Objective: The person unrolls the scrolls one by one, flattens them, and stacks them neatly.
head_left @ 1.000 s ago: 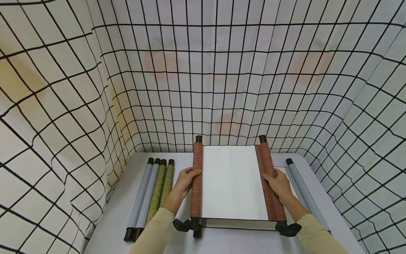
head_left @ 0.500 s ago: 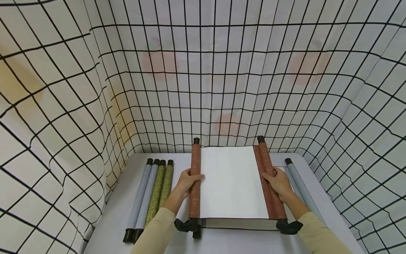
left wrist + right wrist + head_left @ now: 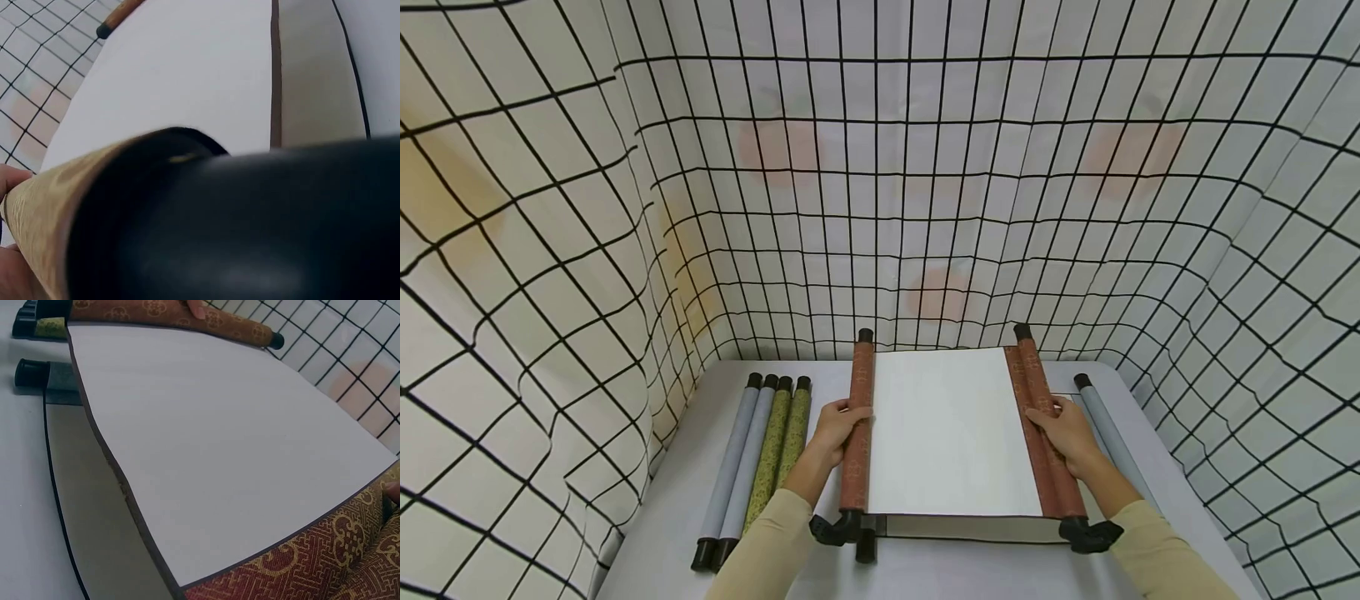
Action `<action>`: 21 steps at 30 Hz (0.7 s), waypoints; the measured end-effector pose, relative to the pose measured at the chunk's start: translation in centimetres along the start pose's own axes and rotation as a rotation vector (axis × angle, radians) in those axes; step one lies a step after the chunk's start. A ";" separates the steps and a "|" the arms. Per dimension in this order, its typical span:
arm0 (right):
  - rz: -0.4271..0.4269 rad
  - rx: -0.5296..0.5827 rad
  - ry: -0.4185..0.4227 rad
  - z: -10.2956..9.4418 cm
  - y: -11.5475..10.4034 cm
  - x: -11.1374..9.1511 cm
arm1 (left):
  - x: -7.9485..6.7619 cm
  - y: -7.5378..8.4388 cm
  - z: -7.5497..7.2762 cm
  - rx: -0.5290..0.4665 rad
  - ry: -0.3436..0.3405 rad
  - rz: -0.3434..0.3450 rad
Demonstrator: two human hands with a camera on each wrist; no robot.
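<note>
A hanging scroll (image 3: 951,433) is spread partly open above the table, showing white paper between two rollers wrapped in red-brown brocade. My left hand (image 3: 835,429) grips the left roller (image 3: 859,433), its thumb lying over the front. The right roller (image 3: 1051,442) is held by my right hand (image 3: 1067,432), thumb on the brocade and the other fingers mostly hidden behind. In the left wrist view the black roller knob (image 3: 237,219) fills the foreground. The right wrist view shows the gold-patterned brocade (image 3: 300,562) beside the paper.
Under the held scroll lies another unrolled scroll (image 3: 81,506), with a grey roller (image 3: 1116,442) at its right side. Two grey rolled scrolls (image 3: 730,467) and two green ones (image 3: 775,450) lie at left on the white table (image 3: 662,533). Black netting (image 3: 880,208) surrounds the table.
The two rollers have moved slightly farther apart, mainly at their near ends, exposing a little more white paper. Both hands keep their grip. The other scrolls have not moved.
</note>
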State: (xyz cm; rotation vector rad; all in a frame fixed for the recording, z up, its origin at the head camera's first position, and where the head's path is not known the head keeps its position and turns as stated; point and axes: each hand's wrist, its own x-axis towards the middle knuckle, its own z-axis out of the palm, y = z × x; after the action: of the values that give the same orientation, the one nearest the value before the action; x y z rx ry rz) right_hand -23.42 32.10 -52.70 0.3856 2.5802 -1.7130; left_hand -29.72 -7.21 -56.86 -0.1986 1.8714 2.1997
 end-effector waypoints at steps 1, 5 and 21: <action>0.002 -0.003 0.000 -0.1 0.0 0.0 | 0.0 0.0 0.0 -0.003 0.001 -0.001; 0.000 -0.003 -0.007 -0.4 -0.2 -0.2 | -0.1 0.1 -0.1 -0.008 0.003 -0.006; 0.011 0.034 -0.016 -0.8 -0.5 -0.4 | -0.4 0.2 0.2 0.077 -0.028 -0.001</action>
State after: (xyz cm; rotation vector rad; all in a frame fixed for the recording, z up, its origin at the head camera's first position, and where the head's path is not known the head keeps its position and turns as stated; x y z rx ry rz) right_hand -23.03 32.61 -51.85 0.3852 2.5363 -1.7507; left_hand -29.37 -7.09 -56.48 -0.1537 1.9363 2.1133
